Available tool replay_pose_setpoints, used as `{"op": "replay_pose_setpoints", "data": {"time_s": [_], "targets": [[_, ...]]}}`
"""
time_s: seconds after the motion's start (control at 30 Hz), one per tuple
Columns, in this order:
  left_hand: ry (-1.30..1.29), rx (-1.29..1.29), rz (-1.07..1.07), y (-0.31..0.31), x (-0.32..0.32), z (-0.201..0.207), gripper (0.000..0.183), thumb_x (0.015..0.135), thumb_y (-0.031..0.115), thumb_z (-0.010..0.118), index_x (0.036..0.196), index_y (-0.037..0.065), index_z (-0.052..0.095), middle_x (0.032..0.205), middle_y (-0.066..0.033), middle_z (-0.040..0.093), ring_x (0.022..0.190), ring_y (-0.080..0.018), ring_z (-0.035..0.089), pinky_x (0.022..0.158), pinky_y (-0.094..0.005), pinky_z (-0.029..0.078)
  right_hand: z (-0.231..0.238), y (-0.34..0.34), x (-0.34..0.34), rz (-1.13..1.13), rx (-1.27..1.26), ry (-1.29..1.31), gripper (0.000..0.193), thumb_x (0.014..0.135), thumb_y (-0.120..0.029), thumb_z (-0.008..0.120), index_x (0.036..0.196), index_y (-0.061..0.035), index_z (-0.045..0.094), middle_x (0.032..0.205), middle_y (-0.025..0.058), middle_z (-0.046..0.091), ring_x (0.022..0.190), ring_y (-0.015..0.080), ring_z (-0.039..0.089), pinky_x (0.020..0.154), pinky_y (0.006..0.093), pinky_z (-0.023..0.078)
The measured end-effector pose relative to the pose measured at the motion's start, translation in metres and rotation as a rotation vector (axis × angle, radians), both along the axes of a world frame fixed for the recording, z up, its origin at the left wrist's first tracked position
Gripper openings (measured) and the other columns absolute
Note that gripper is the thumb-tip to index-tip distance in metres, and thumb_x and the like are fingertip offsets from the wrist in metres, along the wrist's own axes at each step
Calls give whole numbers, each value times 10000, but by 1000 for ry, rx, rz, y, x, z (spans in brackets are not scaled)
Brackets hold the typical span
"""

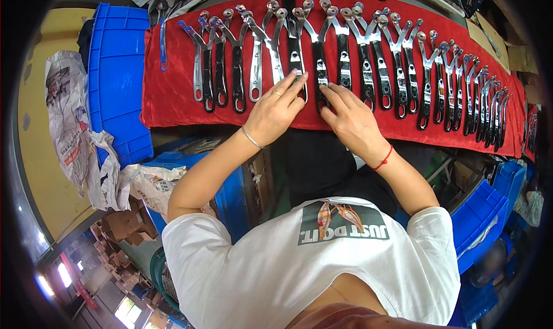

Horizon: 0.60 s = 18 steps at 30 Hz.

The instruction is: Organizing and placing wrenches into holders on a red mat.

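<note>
Both hands resting open-fingered, gripping nothing: left hand (275,107) on chrome plier w/ black handle (296,64), right hand (350,117) nearer next plier (320,70); long axes running away from person.

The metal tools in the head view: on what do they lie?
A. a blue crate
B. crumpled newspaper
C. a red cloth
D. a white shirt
C: the metal tools lie in a row on the red cloth, where both hands touch them.

Two shiny metal levers with black handle ends (296,61) (320,70) lie flat, side by side, on the red cloth (173,93), mid-row among similar pieces. Their forked heads point away; the lower ends seem partly covered by fingers.
</note>
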<state>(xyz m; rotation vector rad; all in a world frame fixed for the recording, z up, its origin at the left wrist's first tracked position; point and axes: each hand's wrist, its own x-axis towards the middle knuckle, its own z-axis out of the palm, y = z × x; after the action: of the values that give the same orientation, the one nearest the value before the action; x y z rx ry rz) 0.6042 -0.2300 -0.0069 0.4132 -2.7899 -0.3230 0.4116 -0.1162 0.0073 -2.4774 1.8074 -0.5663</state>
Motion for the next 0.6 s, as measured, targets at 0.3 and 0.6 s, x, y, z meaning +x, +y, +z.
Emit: {"op": "replay_pose_setpoints", "data": {"time_s": [0.3,0.6], "targets": [[51,23,75,6,-2,-7,169,767,73,754,791,15,597,1341,-163,588,1317,-313,511,974,-392,515,2,-1,0,-2,19,3,151,768,-82,618,869,25,654,1228,192,604,1184,319,570,1032,413,473],[73,84,95,7,-4,-3,167,771,88,758,803,20,608,1331,-158,599,1292,-295,536,999,-383,507,4,-5,1,-8,23,-29,139,768,-68,620,863,27,653,1212,190,613,1176,316,578,1021,409,484]]}}
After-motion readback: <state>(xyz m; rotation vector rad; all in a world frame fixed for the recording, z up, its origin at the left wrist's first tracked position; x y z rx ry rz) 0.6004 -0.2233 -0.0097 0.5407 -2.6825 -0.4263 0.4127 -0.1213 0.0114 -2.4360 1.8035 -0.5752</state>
